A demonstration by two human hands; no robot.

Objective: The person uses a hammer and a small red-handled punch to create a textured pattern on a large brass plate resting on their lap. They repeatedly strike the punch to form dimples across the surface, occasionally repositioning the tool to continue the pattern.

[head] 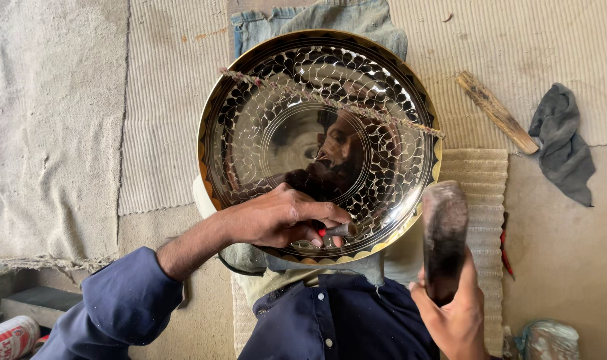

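My left hand rests on the near edge of the big shiny metal plate; its fingers are pinched tight around a small metal punch, and the tip of the punch touches the plate close to the rim; a bit of red shows under my fingers, but I cannot tell what it is. My right hand is wrapped tight around a dark hammer; the hammer is up in the air, just to the right of the punch, and not touching it; its head looks blurry. My two hands are apart.

The plate sits in front of me, right above my lap, on a piece of blue cloth on the floor; it is round, with a gold rim and a pattern like fish scales around a smooth middle ring. A thin rough string runs across the plate from upper left to right.

To the right, on the ribbed mat, lies a short wooden stick; a grey rag lies just beside it. My sleeves are dark blue.
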